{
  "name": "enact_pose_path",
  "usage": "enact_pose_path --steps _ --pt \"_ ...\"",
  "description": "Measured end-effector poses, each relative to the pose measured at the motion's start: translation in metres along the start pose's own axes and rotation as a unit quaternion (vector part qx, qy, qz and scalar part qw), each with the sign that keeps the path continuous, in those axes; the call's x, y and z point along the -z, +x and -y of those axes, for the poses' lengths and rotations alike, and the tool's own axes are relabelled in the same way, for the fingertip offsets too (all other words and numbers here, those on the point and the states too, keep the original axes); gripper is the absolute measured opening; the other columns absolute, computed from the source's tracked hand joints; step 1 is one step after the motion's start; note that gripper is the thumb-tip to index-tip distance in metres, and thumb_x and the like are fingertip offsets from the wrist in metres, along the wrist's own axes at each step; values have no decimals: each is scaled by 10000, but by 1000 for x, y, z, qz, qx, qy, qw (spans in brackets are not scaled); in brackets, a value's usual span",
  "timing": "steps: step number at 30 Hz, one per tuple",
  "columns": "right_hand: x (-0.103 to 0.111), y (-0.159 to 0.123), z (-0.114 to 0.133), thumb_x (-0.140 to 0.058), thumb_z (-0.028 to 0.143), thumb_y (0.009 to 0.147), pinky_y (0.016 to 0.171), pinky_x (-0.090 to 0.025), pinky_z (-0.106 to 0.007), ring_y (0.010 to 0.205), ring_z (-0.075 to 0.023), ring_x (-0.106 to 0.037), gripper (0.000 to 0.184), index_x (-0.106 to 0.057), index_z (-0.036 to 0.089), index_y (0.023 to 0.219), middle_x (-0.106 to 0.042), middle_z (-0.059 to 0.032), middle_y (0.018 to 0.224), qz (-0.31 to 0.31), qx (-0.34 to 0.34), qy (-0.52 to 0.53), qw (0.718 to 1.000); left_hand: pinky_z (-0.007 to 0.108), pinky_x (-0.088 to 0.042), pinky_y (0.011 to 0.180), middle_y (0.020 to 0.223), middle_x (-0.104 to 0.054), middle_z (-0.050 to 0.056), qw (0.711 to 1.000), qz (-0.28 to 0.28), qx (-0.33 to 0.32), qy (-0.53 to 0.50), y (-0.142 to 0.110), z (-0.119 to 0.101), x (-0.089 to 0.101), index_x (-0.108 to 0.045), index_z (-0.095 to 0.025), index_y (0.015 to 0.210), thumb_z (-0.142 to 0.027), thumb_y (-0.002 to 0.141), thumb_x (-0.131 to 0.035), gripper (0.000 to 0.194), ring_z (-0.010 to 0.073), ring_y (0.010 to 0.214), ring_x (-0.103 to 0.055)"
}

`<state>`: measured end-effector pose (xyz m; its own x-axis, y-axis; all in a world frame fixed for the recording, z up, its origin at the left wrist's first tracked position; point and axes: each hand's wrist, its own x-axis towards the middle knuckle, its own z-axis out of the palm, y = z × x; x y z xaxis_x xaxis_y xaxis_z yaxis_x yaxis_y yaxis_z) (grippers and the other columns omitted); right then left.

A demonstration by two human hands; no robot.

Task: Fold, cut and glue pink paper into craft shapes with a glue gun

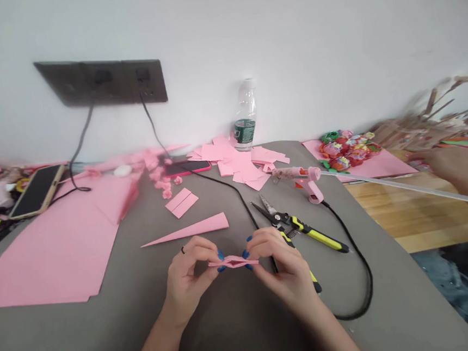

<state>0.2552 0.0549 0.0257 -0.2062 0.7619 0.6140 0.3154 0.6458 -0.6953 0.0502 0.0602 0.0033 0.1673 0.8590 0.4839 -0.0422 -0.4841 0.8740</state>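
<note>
Between my two hands is a small folded pink paper piece (pixel 235 261), seen edge-on with its layers gaping slightly in the middle. My left hand (pixel 191 275) pinches its left end between thumb and fingers. At its right end, my right hand (pixel 281 259) grips it the same way. Just beyond my hands lies a long pink paper cone (pixel 189 229), pointing left. A creased pink paper rectangle (pixel 182 203) rests behind the cone. Yellow-and-black shears (pixel 319 234) lie open beside my right hand, partly hidden by it.
A pink glue gun (pixel 299 175) with a long clear stick lies right of a paper pile (pixel 237 167). Behind stands a plastic bottle (pixel 245 117). Pink sheets (pixel 52 246) cover the left side, near a phone (pixel 37 191). Another person's hand (pixel 455 172) reaches in at right, by paper flowers (pixel 344 149).
</note>
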Motion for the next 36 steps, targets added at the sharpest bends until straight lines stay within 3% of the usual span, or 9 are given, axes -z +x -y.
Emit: enact_pose_path --steps 21,27,32,36 --pt "4 -2 -3 -629 37 874 822 -463 -398 853 -207 -619 228 -674 259 894 -689 -7 826 -12 6 -21 1000 248 -553 724 873 -700 31 1000 -24 -6 6 0 1 0 -750 -236 904 -126 895 -700 120 159 816 -675" --pt "-4 -2 -5 -608 70 885 759 -489 -374 836 -212 -626 191 -666 251 873 -675 -31 845 -17 -47 5 999 257 -539 739 874 -702 46 998 -25 16 52 3 -1 1 -735 -218 884 -140 896 -688 92 175 834 -677" --pt "-13 -7 -14 -583 86 879 742 -492 -349 831 -203 -621 155 -618 236 857 -647 -33 849 -17 -87 55 995 224 -499 690 878 -691 32 992 8 45 117 8 -3 4 -716 -216 874 -109 902 -642 133 152 815 -656" --pt "-16 -11 -18 -592 110 895 731 -483 -337 813 -196 -614 131 -575 234 853 -640 -29 855 -20 -115 85 989 211 -491 665 851 -688 22 991 -6 55 119 8 -1 7 -711 -209 864 -102 877 -652 123 143 789 -642"
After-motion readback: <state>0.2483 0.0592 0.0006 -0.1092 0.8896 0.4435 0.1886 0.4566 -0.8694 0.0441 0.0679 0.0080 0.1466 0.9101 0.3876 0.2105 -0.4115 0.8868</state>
